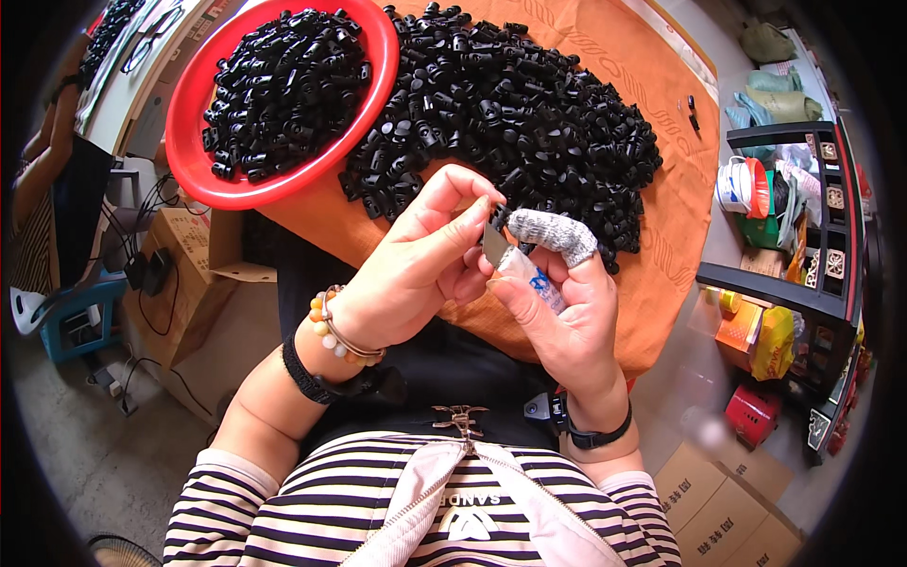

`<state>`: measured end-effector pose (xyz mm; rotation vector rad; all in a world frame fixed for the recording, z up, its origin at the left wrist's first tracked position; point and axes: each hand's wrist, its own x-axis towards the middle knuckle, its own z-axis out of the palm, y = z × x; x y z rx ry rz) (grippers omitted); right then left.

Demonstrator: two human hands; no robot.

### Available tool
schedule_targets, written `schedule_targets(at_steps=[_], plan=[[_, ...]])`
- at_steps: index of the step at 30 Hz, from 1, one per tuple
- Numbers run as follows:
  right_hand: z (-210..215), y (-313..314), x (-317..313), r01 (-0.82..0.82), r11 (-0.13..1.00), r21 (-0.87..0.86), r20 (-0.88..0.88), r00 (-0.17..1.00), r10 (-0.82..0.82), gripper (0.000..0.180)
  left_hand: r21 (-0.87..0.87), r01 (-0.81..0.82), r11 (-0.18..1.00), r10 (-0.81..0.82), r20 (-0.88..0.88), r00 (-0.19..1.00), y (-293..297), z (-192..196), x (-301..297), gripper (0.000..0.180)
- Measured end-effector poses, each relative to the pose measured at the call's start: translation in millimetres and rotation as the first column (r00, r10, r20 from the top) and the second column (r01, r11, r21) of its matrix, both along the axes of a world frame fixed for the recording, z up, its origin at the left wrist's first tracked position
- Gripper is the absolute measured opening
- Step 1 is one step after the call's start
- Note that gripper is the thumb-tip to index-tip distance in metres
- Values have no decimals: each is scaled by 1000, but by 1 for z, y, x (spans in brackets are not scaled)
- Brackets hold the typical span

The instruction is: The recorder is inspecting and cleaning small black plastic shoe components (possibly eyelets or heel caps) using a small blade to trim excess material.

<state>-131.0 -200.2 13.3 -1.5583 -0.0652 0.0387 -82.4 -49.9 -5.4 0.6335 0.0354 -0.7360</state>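
My left hand pinches a small black plastic part between thumb and fingers, above the near edge of the table. In my right hand is a short flat metal blade, its handle wrapped in white material with blue marks. The blade's edge is up against the black part, though the exact contact is hidden by my fingers. A grey knitted finger cover sits on my right index finger. Just beyond both hands lies a large heap of similar black parts.
An orange cloth covers the table. At the back left a red basin brims with black parts. Left on the floor stand a cardboard box, cables and a blue stool. A black shelf with goods stands right. Another person's arm shows far left.
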Motion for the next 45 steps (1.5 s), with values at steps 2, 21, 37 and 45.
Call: schedule_targets(at_steps=[2, 21, 37, 45], plan=[[-2, -1, 0, 1, 1000, -15, 8, 1000, -1, 38, 13, -6, 1000, 6, 12, 1000, 0, 0, 0, 11], [-3, 0, -5, -28, 998, -53, 48, 998, 31, 34, 1, -63, 998, 63, 74, 995, 1, -3, -4, 10], [-3, 6, -7, 55, 998, -4, 31, 998, -55, 35, 33, -73, 997, 70, 100, 993, 0, -3, -4, 8], [-2, 4, -6, 25, 999, -33, 38, 999, -23, 35, 0, -58, 998, 57, 140, 989, 2, -7, -3, 8]])
